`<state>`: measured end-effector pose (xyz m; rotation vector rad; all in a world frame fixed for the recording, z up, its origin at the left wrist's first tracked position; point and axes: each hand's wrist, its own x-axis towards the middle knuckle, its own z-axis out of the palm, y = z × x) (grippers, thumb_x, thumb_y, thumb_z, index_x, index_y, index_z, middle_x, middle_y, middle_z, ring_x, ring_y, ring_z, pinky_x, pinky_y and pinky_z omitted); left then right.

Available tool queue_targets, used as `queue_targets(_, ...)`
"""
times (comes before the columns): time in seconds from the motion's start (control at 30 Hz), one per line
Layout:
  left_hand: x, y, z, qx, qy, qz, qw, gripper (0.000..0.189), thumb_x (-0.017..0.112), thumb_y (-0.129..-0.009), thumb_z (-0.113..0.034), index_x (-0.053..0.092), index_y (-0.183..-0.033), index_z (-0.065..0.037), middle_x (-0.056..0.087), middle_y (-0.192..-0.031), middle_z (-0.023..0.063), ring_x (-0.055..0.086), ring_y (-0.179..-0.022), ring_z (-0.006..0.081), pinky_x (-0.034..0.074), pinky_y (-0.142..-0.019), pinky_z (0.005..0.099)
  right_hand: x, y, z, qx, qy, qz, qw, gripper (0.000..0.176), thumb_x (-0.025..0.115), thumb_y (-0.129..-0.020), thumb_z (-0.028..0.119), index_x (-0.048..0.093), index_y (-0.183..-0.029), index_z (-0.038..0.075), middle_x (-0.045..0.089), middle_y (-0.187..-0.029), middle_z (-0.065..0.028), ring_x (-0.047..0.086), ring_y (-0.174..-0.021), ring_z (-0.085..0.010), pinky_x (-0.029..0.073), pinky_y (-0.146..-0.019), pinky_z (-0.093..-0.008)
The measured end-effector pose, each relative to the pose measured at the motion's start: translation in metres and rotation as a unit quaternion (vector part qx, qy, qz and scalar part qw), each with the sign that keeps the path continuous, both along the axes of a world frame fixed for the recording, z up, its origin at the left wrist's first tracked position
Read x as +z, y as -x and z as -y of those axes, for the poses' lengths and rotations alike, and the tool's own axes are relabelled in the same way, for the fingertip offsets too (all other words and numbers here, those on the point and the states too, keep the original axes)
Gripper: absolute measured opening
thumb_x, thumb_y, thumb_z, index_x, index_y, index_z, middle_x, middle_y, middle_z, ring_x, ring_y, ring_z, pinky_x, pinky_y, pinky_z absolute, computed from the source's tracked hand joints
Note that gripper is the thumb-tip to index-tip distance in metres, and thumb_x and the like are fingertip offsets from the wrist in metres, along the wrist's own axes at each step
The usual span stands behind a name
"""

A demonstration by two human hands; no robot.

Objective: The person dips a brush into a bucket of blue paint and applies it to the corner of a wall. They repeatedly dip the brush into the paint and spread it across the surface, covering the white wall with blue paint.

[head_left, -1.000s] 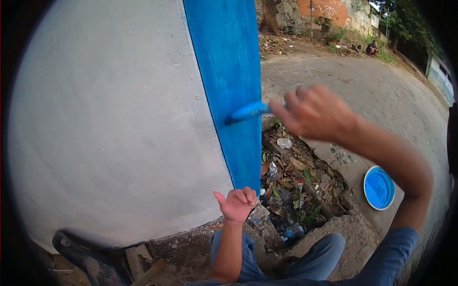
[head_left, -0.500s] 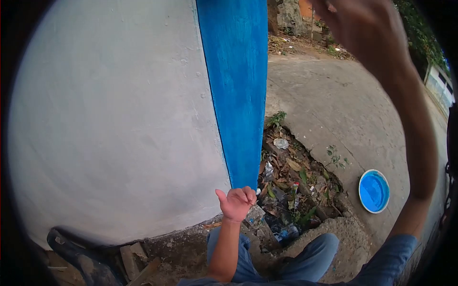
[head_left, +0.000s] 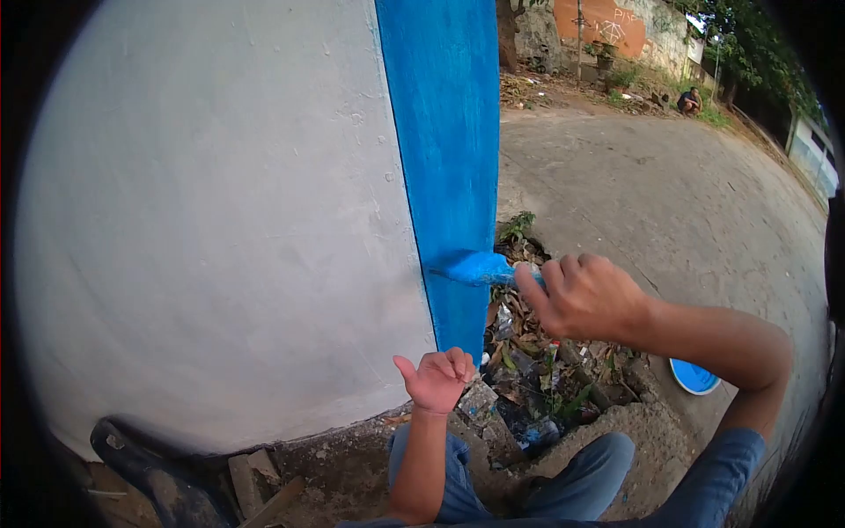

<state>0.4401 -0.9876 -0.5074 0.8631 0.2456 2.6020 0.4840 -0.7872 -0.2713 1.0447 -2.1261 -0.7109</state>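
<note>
My right hand (head_left: 590,297) grips the handle of a paintbrush (head_left: 475,267) whose bristles are coated in blue. The bristles press against the lower part of a blue-painted strip (head_left: 449,158) at the wall's edge, close to its border with the pale wall (head_left: 229,211). My left hand (head_left: 434,380) is held palm up near the foot of the strip, thumb out and fingers loosely curled, with nothing visible in it. Partly behind my right forearm, a round tub of blue paint (head_left: 694,376) stands on the concrete.
Dry leaves and litter (head_left: 537,387) fill a broken gap beside the strip's base. Concrete paving (head_left: 634,194) stretches to the right. A dark curved object (head_left: 158,480) and broken blocks (head_left: 255,480) lie at lower left. Far off, a person (head_left: 690,100) crouches by the greenery.
My right hand has come down from the upper right to the lower blue strip, bringing the paintbrush into view against it. My left hand has stayed nearly still. The forearm now partly covers the tub.
</note>
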Motion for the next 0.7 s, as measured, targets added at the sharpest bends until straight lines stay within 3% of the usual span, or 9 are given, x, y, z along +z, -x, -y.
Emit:
queue_targets(0.1,-0.002,0.001,-0.001,-0.016,-0.002,-0.015,1.0,0.088,0.027,-0.077,-0.079,0.066,-0.081,0.0,0.058,-0.083,0.0121,0.043,-0.073,0.0204,0.031,-0.064,0.031,0.023,0.01,0.003,-0.037,-0.036,-0.01,0.999,0.017,0.056,-0.073,0.015,0.054,-0.076,-0.002,0.05,-0.052,-0.0039,0.052,-0.045,-0.0139,0.036,-0.036,-0.0254)
queue_targets(0.17,-0.002,0.0,-0.002,-0.017,-0.006,-0.02,1.0,0.088,0.027,-0.077,-0.079,0.066,-0.081,0.0,0.058,-0.083,0.0122,0.043,-0.073,0.0204,0.032,-0.064,0.031,0.053,0.022,0.003,-0.039,-0.025,-0.089,0.995,0.014,0.057,-0.076,0.014,0.052,-0.071,0.001,0.052,-0.053,-0.0034,0.053,-0.045,-0.0137,0.039,-0.037,-0.0276)
queue_targets(0.33,0.001,0.0,-0.001,-0.023,-0.013,-0.029,0.999,0.087,0.027,-0.077,-0.078,0.066,-0.081,0.0,0.058,-0.083,0.0124,0.043,-0.073,0.0204,0.032,-0.064,0.0312,0.122,0.031,0.004,-0.102,-0.041,-0.171,0.979,0.009,0.058,-0.082,0.01,0.056,-0.076,0.003,0.052,-0.053,-0.0016,0.053,-0.045,-0.0099,0.042,-0.038,-0.0242)
queue_targets(0.4,0.0,0.0,-0.002,-0.023,-0.021,-0.02,0.999,0.087,0.027,-0.078,-0.078,0.066,-0.082,0.0,0.058,-0.083,0.0121,0.044,-0.073,0.0204,0.032,-0.064,0.0312,0.149,0.036,-0.007,-0.083,-0.067,-0.328,0.939,0.01,0.051,-0.09,0.019,0.054,-0.086,0.01,0.046,-0.056,-0.0001,0.038,-0.037,-0.0076,0.031,-0.03,-0.0239)
queue_targets(0.43,-0.001,-0.001,-0.003,-0.026,-0.022,-0.017,0.999,0.087,0.027,-0.078,-0.078,0.066,-0.082,0.0,0.058,-0.083,0.0121,0.044,-0.073,0.0204,0.032,-0.064,0.0312,0.163,0.04,-0.013,-0.012,-0.051,-0.367,0.929,0.01,0.05,-0.091,0.018,0.054,-0.088,0.01,0.048,-0.058,-0.0011,0.038,-0.037,-0.0076,0.032,-0.03,-0.0233)
queue_targets(0.5,-0.002,0.001,-0.004,-0.003,0.006,-0.01,1.0,0.085,0.027,-0.079,-0.076,0.066,-0.077,-0.001,0.059,-0.084,0.0127,0.045,-0.071,0.0215,0.036,-0.062,0.0318,0.183,-0.002,0.019,-0.167,0.076,-0.25,0.951,0.028,0.045,-0.097,0.021,0.053,-0.076,0.004,0.045,-0.048,-0.0015,0.031,-0.031,-0.0063,0.024,-0.02,-0.025)
queue_targets(0.53,-0.001,0.001,-0.004,-0.001,0.005,-0.009,1.0,0.085,0.027,-0.079,-0.076,0.066,-0.077,-0.001,0.059,-0.084,0.0127,0.045,-0.071,0.0215,0.036,-0.062,0.0318,0.187,0.003,0.014,-0.165,0.075,-0.249,0.951,0.028,0.045,-0.097,0.021,0.053,-0.076,0.004,0.045,-0.048,-0.0015,0.031,-0.031,-0.0063,0.024,-0.02,-0.025)
queue_targets(0.6,-0.001,-0.001,-0.004,-0.005,0.007,-0.018,1.0,0.084,0.027,-0.079,-0.076,0.066,-0.077,-0.002,0.059,-0.084,0.0127,0.045,-0.07,0.0213,0.036,-0.062,0.0316,0.197,0.019,-0.002,-0.024,0.061,-0.365,0.929,0.028,0.044,-0.097,0.02,0.052,-0.074,0.006,0.042,-0.047,0.0007,0.028,-0.031,-0.006,0.024,-0.021,-0.0251)
queue_targets(0.7,-0.003,0.0,0.0,-0.02,-0.002,-0.021,1.0,0.087,0.027,-0.076,-0.079,0.067,-0.082,-0.001,0.059,-0.084,0.0118,0.043,-0.073,0.0204,0.031,-0.065,0.0307,0.169,0.024,0.012,-0.135,-0.027,-0.452,0.881,0.025,0.047,-0.096,0.018,0.054,-0.075,0.007,0.041,-0.045,0.002,0.027,-0.031,-0.0059,0.025,-0.022,-0.0254)
